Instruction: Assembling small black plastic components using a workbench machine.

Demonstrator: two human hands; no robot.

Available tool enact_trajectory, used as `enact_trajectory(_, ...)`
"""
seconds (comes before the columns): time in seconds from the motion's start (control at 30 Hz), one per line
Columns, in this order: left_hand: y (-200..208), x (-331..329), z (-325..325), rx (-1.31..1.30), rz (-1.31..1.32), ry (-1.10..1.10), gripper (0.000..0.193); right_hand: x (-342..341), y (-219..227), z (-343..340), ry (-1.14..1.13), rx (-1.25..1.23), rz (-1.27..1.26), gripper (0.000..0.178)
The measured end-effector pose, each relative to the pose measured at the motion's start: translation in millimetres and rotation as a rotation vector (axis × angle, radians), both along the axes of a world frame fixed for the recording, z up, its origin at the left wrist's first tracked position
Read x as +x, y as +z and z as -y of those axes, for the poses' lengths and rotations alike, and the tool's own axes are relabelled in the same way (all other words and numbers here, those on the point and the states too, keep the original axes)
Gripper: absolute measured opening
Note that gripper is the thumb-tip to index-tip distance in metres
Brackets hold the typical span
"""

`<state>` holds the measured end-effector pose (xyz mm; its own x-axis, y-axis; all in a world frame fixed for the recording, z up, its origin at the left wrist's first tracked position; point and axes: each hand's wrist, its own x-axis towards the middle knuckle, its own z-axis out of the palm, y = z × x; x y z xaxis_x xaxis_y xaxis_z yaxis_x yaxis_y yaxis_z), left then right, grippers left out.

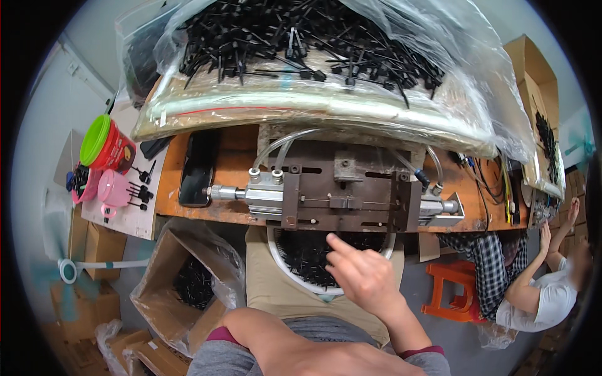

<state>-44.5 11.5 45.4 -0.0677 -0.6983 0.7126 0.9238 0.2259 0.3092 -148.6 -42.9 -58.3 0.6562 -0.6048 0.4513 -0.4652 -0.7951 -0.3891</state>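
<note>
My right hand point(364, 276) hangs over a white round basin point(276, 257) with many small black pieces in it, resting at my lap. Its index finger stretches toward the front edge of a dark metal fixture point(313, 220); the other fingers are partly bent, and I see nothing held. Across the lower edge runs my left forearm point(295, 354), but its hand is out of view. The fixture has a small metal block point(343, 202) in its middle and an air cylinder point(263, 199) at the left, with clear hoses.
Above the fixture, black cable ties point(288, 44) lie heaped on plastic sheeting. A black phone point(197, 169), a red bucket point(116, 147) and a pink cup point(114, 188) stand left. A lined carton point(150, 282) is at lower left. A person point(539, 301) sits right, by an orange stool point(451, 291).
</note>
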Motion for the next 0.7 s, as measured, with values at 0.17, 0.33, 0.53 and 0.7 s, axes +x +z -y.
enact_trajectory(0.17, -7.0, 23.5, 8.4, -0.216, 0.204, 0.326, 0.063, -9.9, -48.3, -31.2, 0.122, 0.203, -0.099, 0.019)
enact_trajectory(0.33, -9.6, 86.8, 36.6, -0.574, 0.604, 0.283, 0.042, -17.2, -96.1, -40.3, 0.128, 0.25, -0.204, 0.013)
enact_trajectory(0.53, -31.7, 74.1, 15.2, -0.026, 0.762, 0.674, 0.026, -18.0, -99.7, -36.6, -0.057, 0.232, -0.256, 0.014)
enact_trajectory(0.7, -47.5, 53.7, 27.0, 0.861, 0.486, 0.262, 0.048, -17.3, -68.0, -30.0, -0.162, 0.272, -0.091, 0.016)
